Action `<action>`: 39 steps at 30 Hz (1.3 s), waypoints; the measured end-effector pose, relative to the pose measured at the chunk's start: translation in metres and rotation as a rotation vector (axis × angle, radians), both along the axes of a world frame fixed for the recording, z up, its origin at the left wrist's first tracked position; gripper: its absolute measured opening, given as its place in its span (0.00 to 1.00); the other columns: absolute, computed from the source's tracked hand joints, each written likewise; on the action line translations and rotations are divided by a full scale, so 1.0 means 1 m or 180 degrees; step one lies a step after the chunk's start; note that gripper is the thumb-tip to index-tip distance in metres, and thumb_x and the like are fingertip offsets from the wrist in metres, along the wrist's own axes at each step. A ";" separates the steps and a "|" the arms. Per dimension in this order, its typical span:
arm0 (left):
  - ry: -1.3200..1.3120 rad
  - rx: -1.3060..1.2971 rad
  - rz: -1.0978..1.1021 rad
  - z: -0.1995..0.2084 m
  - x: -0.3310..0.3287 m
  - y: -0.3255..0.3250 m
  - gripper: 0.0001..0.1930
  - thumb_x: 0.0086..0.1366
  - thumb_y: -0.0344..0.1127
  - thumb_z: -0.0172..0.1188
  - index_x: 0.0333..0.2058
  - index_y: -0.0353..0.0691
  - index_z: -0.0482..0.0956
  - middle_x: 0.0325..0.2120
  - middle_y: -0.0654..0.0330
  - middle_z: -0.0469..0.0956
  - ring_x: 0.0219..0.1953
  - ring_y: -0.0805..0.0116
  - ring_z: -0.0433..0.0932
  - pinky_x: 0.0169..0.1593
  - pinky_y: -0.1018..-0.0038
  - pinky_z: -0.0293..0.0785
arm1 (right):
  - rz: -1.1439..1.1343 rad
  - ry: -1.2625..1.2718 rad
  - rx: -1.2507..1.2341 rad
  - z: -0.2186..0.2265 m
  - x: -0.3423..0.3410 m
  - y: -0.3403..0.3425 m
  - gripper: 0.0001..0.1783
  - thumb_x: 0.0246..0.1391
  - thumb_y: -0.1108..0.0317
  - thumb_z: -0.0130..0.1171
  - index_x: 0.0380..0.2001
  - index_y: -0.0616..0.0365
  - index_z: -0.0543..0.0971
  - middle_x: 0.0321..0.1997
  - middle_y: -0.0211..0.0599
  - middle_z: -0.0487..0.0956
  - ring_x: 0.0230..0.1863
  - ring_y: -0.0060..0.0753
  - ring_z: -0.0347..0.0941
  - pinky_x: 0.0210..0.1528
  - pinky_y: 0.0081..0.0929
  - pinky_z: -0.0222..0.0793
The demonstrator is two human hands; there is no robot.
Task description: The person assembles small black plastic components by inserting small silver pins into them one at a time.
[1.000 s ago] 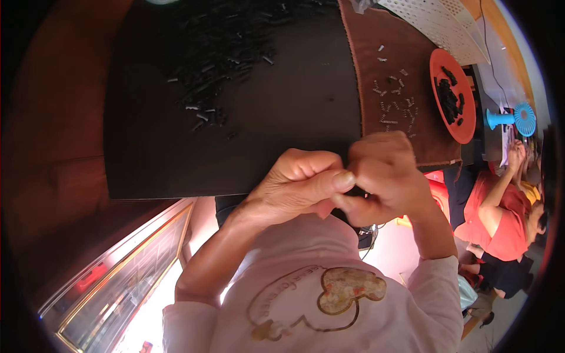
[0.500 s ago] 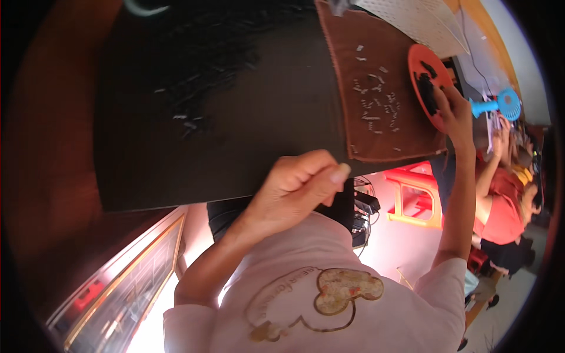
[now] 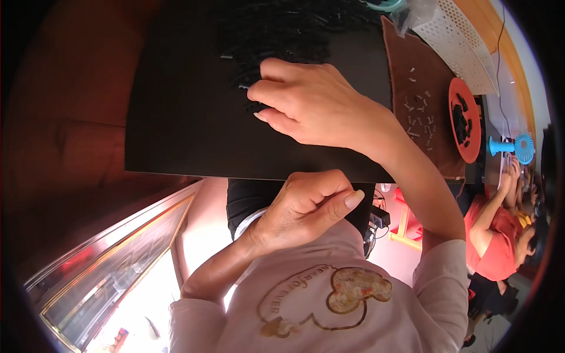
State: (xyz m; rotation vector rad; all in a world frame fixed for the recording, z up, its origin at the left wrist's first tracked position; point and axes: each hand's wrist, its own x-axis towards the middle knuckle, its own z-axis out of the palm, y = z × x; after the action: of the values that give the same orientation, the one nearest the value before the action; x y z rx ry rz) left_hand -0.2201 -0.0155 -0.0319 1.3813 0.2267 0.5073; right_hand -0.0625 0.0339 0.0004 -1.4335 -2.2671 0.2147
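Note:
My left hand [image 3: 309,209] is held at the table's front edge, its fingers curled and the thumb pressed over them; whatever it may hold is hidden. My right hand [image 3: 312,106] reaches left over the black table [image 3: 194,135], palm down. Its fingers are bent, with a gap between thumb and forefinger, and I see nothing between them. Just past the fingertips is a small pale piece [image 3: 243,87] at the near edge of a spread of small black pieces [image 3: 276,35]. Another little silvery piece [image 3: 226,57] lies beyond it.
A brown cloth [image 3: 406,65] with several small metallic pieces covers the table's right side. On it, an orange plate [image 3: 472,150] carries black pieces. A white perforated basket [image 3: 471,41] stands behind. Further right are a blue fan [image 3: 522,148] and a person in red [image 3: 491,241].
My right hand has left the orange plate and swung left to the black pieces. My left hand stays curled in nearly the same place. The whole view has shifted somewhat.

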 end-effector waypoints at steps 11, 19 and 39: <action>0.0250 -0.0632 0.0436 0.003 -0.021 0.002 0.13 0.73 0.39 0.51 0.31 0.36 0.73 0.21 0.64 0.74 0.20 0.80 0.67 0.23 0.82 0.63 | 0.0042 0.0066 0.0448 -0.006 0.017 -0.004 0.08 0.48 0.71 0.64 0.28 0.58 0.74 0.29 0.35 0.71 0.26 0.39 0.73 0.24 0.35 0.68; -0.0046 -0.1924 0.0785 0.013 0.013 0.005 0.16 0.75 0.43 0.45 0.43 0.34 0.74 0.27 0.62 0.75 0.21 0.80 0.68 0.24 0.84 0.63 | -0.0273 0.1241 0.0254 0.012 0.042 -0.090 0.13 0.43 0.78 0.67 0.34 0.57 0.76 0.26 0.33 0.71 0.23 0.29 0.71 0.22 0.26 0.67; -0.0321 -0.2194 -0.0133 0.006 0.076 -0.022 0.11 0.70 0.41 0.57 0.35 0.39 0.73 0.22 0.64 0.73 0.17 0.82 0.60 0.19 0.84 0.53 | -0.1317 0.0553 0.0642 0.024 0.109 -0.173 0.06 0.52 0.73 0.59 0.34 0.57 0.78 0.29 0.36 0.74 0.29 0.41 0.72 0.29 0.35 0.70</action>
State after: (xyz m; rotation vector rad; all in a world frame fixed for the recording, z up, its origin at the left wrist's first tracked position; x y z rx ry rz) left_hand -0.1445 -0.0373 -0.0256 0.6862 0.2591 0.4080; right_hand 0.0462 -0.1392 0.0240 -1.6609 -1.7537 -0.0199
